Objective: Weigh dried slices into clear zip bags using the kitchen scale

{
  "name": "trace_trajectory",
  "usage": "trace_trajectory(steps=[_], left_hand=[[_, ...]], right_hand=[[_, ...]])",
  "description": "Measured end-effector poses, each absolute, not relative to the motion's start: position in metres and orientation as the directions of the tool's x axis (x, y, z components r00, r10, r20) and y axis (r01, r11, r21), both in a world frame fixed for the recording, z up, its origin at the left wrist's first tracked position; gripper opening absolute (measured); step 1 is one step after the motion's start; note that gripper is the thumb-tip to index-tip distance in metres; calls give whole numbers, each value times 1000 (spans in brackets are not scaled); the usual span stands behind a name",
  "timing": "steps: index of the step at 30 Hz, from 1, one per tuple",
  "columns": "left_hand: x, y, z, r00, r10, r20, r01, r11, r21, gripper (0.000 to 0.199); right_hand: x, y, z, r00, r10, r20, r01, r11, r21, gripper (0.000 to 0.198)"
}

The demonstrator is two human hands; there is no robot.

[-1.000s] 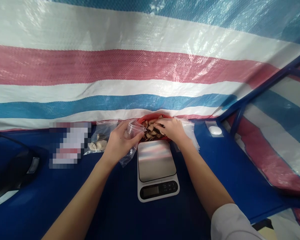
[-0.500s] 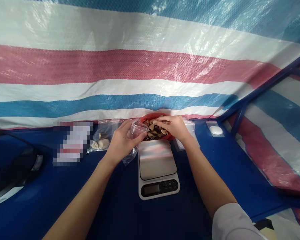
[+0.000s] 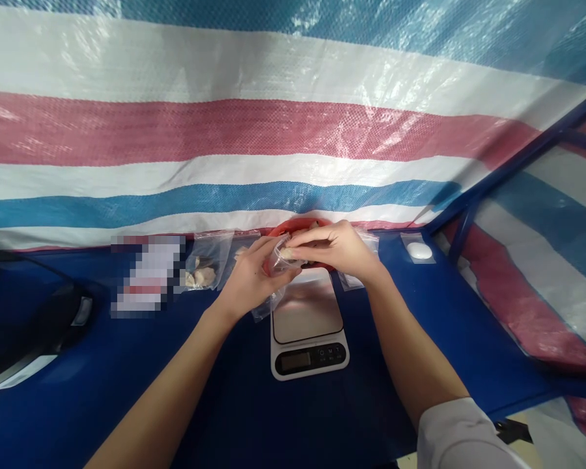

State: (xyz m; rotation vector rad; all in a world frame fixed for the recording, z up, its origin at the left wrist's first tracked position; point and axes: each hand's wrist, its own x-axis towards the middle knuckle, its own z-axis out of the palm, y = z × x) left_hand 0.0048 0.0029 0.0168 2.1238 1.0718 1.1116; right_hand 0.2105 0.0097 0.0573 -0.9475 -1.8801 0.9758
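My left hand (image 3: 248, 279) is wrapped round a clear plastic zip bag (image 3: 264, 311), holding its mouth open behind the scale. At that mouth, my right hand (image 3: 346, 249) pinches a pale dried slice (image 3: 286, 253) between thumb and fingers. Directly behind both hands sits a red bowl (image 3: 282, 228) of brown and tan dried slices, largely covered by my right hand. In front of the bowl stands a white digital scale (image 3: 308, 309) with a bare metal plate and a dark display.
Left of my hands lies a clear bag with pale pieces (image 3: 202, 277), beside a blurred-out sheet (image 3: 149, 273). Clear bags (image 3: 351, 281) lie right of the bowl. A small bag with a white oval object (image 3: 420, 251) is farther right. A black item (image 3: 34, 326) rests at far left.
My right hand has moved from the slices in the red bowl leftward to the bag's mouth, carrying a pale slice. My left hand and the bag have shifted slightly right.
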Motion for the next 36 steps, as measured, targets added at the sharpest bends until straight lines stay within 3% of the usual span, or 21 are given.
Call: trace_trajectory(steps=[7, 13, 24, 28, 31, 36], left_hand=[[6, 3, 15, 380, 786, 489, 354, -611, 708, 54], [4, 3, 15, 367, 802, 471, 387, -592, 707, 59], [-7, 9, 18, 319, 820, 475, 397, -571, 719, 57], [-17, 11, 26, 290, 876, 387, 420, -479, 771, 56], [-24, 11, 33, 279, 911, 304, 431, -401, 808, 55], [-30, 13, 35, 257, 933, 252, 426, -343, 837, 64]], right_hand=[[202, 9, 57, -463, 822, 332, 432, 537, -725, 9], [195, 6, 61, -482, 814, 323, 563, 571, -598, 15], [219, 14, 56, -397, 839, 373, 326, 509, -797, 18], [230, 23, 50, -352, 863, 363, 360, 483, -798, 17], [230, 27, 46, -378, 871, 315, 496, 478, -725, 16], [213, 33, 40, -434, 884, 176, 747, 462, -478, 18]])
